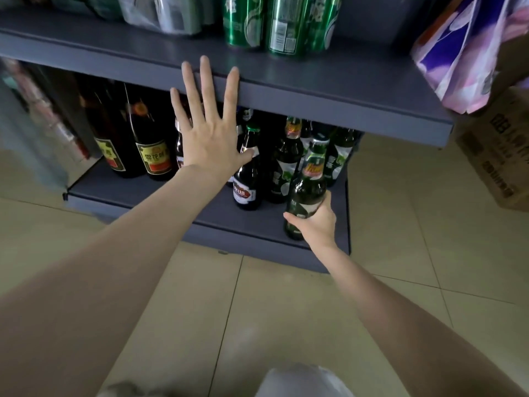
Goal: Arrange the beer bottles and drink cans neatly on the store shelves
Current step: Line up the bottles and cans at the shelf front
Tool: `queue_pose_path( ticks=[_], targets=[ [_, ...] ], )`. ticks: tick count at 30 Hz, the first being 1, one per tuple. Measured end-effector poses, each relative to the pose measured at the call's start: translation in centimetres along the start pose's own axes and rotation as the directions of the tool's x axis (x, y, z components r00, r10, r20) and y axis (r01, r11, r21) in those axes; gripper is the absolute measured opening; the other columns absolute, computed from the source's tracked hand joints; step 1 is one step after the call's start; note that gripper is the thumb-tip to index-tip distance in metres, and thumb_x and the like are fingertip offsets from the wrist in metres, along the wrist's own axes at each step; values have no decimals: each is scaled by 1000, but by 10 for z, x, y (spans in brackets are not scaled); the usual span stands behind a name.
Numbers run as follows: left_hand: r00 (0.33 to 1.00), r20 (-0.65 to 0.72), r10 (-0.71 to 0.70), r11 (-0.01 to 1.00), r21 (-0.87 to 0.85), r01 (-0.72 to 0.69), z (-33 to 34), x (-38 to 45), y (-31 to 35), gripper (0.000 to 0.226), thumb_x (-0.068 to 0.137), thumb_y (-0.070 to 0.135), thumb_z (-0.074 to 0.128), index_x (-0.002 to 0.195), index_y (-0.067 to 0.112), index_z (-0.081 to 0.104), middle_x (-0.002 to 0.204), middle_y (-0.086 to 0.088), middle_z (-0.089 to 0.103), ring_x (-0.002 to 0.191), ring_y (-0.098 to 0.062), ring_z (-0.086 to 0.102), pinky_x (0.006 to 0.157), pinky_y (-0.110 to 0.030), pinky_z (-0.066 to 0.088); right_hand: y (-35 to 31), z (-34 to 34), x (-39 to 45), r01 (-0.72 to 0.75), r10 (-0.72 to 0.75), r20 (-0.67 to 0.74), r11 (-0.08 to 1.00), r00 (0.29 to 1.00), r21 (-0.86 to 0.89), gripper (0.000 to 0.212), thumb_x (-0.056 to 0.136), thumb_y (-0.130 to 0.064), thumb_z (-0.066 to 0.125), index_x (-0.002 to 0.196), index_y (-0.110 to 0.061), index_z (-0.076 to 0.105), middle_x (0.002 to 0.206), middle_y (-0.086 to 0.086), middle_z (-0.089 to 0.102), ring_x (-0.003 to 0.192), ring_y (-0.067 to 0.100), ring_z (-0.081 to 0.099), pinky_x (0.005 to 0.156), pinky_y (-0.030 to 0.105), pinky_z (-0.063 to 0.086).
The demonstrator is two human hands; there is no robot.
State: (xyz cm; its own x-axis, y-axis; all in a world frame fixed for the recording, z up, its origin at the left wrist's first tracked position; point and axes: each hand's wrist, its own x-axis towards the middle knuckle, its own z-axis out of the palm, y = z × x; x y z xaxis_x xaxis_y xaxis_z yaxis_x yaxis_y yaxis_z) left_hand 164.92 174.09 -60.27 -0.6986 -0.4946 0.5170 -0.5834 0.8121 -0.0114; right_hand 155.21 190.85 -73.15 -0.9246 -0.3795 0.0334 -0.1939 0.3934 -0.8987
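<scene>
Technician A: State of the hands?

Technician B: The right hand grips the lower body of a green beer bottle, which leans left at the front right of the lower shelf. The left hand is spread flat, its fingers straight, and appears to rest against the front edge of the upper shelf.

Technician A: Surroundings?

Technician B: The brown bottle and other green bottles stand just behind the held one. Green cans stand on the upper shelf.

Technician A: Failure modes?

Technician B: The bottle sits near the front lip; released while tilted, it would likely topple to the floor. Pushed back too fast, it could strike its neighbours.
</scene>
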Motion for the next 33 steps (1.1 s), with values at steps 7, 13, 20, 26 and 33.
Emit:
queue_pose_path(
  ticks=[7,13,20,26,33],
  targets=[
    [999,-41,6,1000,8,-6,4,-2,-4,114,71,59,66,149,19,-7,155,-22,-3,141,-44,-3,112,-57,2,7,25,27,-82,99,-223,993,970,83,74,64,-16,84,124,-12,41,121,7,59,113,24,55,91,29,43],
    [994,-102,34,999,15,-32,8,-2,-12,107,71,52,70,148,25,0,155,-18,10,142,-42,6,112,-56,10,-3,33,56,-152,179,-348,983,920,104,78,72,-15,79,135,-8,35,134,9,48,121,29,50,95,37,43],
    [990,-139,33,998,58,-25,15,0,-9,111,69,55,70,146,22,-2,154,-20,12,141,-43,9,111,-57,12,5,32,78,-125,148,-328,988,933,88,83,73,-17,79,139,-8,29,140,8,43,127,28,45,102,36,38],
    [998,-8,56,995,86,-55,1,-3,-11,112,76,55,64,145,19,-17,155,-20,-2,142,-42,-3,113,-54,7,6,10,56,-245,243,-131,969,961,-5,87,76,-10,76,143,-5,21,143,16,38,131,32,40,106,40,35],
    [978,95,184,982,34,-188,-39,0,-43,87,81,23,62,149,26,9,153,-11,17,141,-31,15,111,-48,16,-56,-19,-29,191,-174,150,976,973,-107,74,80,-12,72,141,-11,29,135,-2,37,118,9,43,100,19,36]
  ],
)
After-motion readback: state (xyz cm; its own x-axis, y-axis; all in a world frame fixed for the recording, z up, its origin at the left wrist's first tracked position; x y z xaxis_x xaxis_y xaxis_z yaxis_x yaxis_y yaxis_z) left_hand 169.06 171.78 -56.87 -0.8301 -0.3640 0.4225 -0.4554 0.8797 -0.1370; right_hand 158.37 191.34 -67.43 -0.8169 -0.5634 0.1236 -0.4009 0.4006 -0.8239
